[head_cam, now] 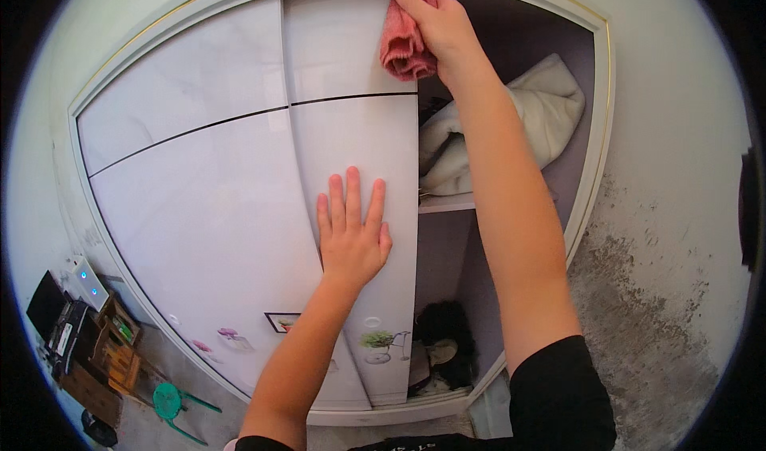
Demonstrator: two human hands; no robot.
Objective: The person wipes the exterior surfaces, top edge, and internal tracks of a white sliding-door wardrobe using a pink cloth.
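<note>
My right hand [446, 23] is raised to the top of the wardrobe, shut on a folded red cloth [407, 41]. The cloth lies at the upper right edge of a white sliding door [353, 134]. Lower down, my left hand [353, 235] rests on that same door with its fingers spread and nothing in them. Another white door panel [197, 224] spans the left side of the wardrobe. To the right is the wardrobe's opening, where a cream blanket [547, 110] lies on a shelf [446, 204], partly hidden behind my right forearm.
Dark and pale items [446, 343] lie in the lower compartment. The wall [646, 307] at right is stained and flaking. At lower left are a green stool [167, 400], a wooden desk [122, 364], a monitor [46, 304] and a white computer case [88, 283] with blue lights.
</note>
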